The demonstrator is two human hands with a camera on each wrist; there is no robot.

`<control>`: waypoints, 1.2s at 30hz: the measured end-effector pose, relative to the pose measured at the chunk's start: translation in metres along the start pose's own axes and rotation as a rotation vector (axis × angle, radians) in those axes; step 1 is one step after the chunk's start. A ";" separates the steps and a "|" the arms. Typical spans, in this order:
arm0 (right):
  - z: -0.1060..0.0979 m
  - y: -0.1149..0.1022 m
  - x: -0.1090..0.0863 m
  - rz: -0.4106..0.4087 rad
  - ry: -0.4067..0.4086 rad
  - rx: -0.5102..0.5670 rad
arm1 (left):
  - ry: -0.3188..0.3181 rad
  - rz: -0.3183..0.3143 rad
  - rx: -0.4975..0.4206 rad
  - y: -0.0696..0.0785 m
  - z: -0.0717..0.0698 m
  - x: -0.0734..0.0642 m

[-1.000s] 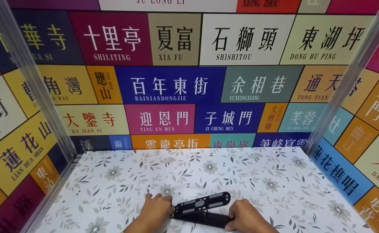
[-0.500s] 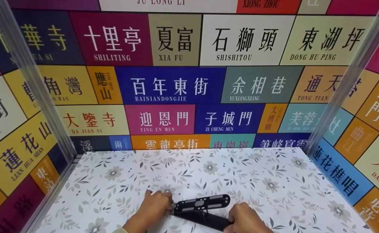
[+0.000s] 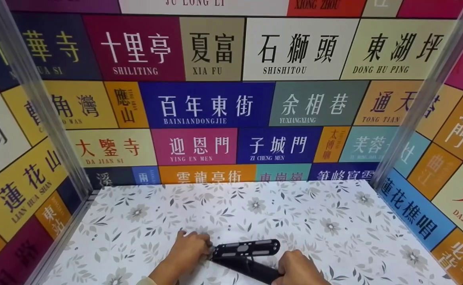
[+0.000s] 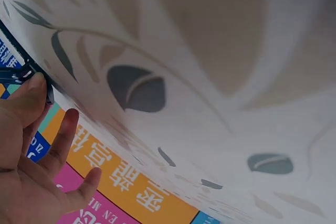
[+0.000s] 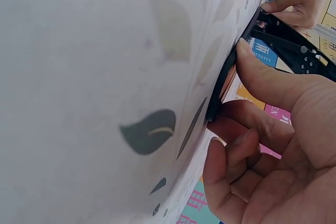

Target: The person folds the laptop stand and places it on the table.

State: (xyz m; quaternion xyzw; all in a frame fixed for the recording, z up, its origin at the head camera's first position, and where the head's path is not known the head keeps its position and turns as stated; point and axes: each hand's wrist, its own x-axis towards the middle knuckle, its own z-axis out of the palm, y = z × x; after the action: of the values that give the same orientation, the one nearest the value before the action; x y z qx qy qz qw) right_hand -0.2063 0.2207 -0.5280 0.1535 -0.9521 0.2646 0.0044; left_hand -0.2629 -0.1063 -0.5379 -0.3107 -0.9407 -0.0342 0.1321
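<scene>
The person has two bare hands, a left hand [image 3: 192,247] and a right hand [image 3: 298,267]. A little bit of sleeve [image 3: 146,281] shows on the left arm [image 3: 166,273]. It is pale tan, and the bit that shows is plain. The left palm [image 4: 31,198] has soft lines, and its fingers [image 4: 64,137] are thin with round tips. The right thumb [image 5: 273,85] is long and gets wider at the bottom.
</scene>
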 end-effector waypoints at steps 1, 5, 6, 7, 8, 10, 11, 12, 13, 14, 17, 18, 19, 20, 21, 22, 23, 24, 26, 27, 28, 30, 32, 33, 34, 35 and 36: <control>0.000 0.000 0.000 0.003 -0.002 -0.001 | 0.009 0.006 0.005 0.000 0.000 0.000; 0.000 0.001 0.000 0.029 -0.017 -0.001 | 0.033 0.020 0.008 0.000 -0.002 -0.001; -0.001 0.001 0.000 0.035 -0.022 -0.003 | 0.033 0.016 0.003 0.001 -0.003 0.000; -0.001 0.000 0.000 0.043 -0.027 -0.007 | 0.030 0.011 -0.005 0.002 -0.004 0.000; -0.002 0.001 0.001 0.044 -0.034 -0.009 | 0.023 0.002 -0.013 0.003 -0.006 0.000; -0.004 0.001 0.002 0.043 -0.067 0.000 | 0.012 -0.020 -0.022 0.008 -0.011 0.001; -0.006 0.002 0.003 0.044 -0.091 0.010 | 0.006 -0.034 -0.022 0.011 -0.014 0.001; -0.009 0.004 0.004 0.041 -0.119 0.024 | -0.007 -0.049 -0.025 0.016 -0.018 0.002; -0.011 0.005 0.006 0.037 -0.146 0.038 | -0.012 -0.062 -0.025 0.021 -0.021 0.003; -0.014 0.007 0.008 0.033 -0.179 0.063 | -0.017 -0.079 -0.032 0.026 -0.025 0.004; -0.024 0.014 0.015 0.017 -0.258 0.112 | -0.055 -0.165 -0.141 0.046 -0.036 0.007; -0.027 0.017 0.017 0.012 -0.281 0.132 | -0.066 -0.201 -0.200 0.053 -0.039 0.008; -0.029 0.019 0.020 0.011 -0.302 0.156 | -0.070 -0.234 -0.252 0.060 -0.041 0.009; -0.031 0.021 0.023 0.006 -0.324 0.182 | -0.070 -0.264 -0.301 0.066 -0.043 0.009; -0.033 0.023 0.026 0.000 -0.343 0.203 | -0.069 -0.288 -0.339 0.071 -0.044 0.010; -0.034 0.024 0.029 -0.004 -0.363 0.225 | -0.064 -0.304 -0.359 0.075 -0.044 0.011; -0.035 0.026 0.031 -0.008 -0.383 0.241 | -0.058 -0.310 -0.362 0.079 -0.044 0.012; -0.035 0.027 0.034 -0.015 -0.400 0.245 | -0.047 -0.306 -0.348 0.081 -0.043 0.013; -0.035 0.027 0.039 -0.042 -0.433 0.217 | -0.017 -0.294 -0.306 0.084 -0.041 0.014; -0.035 0.027 0.041 -0.055 -0.447 0.188 | -0.007 -0.292 -0.285 0.085 -0.040 0.015; -0.034 0.025 0.043 -0.070 -0.456 0.151 | 0.003 -0.293 -0.268 0.085 -0.038 0.015; -0.032 0.021 0.046 -0.095 -0.471 0.091 | 0.025 -0.294 -0.244 0.085 -0.036 0.015; -0.028 0.016 0.048 -0.108 -0.464 0.041 | 0.051 -0.287 -0.218 0.085 -0.034 0.015; -0.027 0.014 0.048 -0.107 -0.459 0.026 | 0.061 -0.280 -0.211 0.085 -0.033 0.015; -0.025 0.012 0.048 -0.102 -0.452 0.015 | 0.070 -0.274 -0.203 0.085 -0.033 0.014; -0.024 0.009 0.048 -0.093 -0.447 0.007 | 0.078 -0.268 -0.196 0.086 -0.032 0.014; -0.023 0.007 0.047 -0.083 -0.442 -0.002 | 0.091 -0.264 -0.185 0.086 -0.032 0.014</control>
State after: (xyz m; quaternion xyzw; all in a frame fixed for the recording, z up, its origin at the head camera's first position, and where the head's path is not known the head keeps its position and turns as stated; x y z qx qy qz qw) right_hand -0.2553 0.2245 -0.5073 0.2468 -0.9230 0.2230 -0.1934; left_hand -0.2154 -0.0333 -0.5052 -0.1932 -0.9592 -0.1520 0.1395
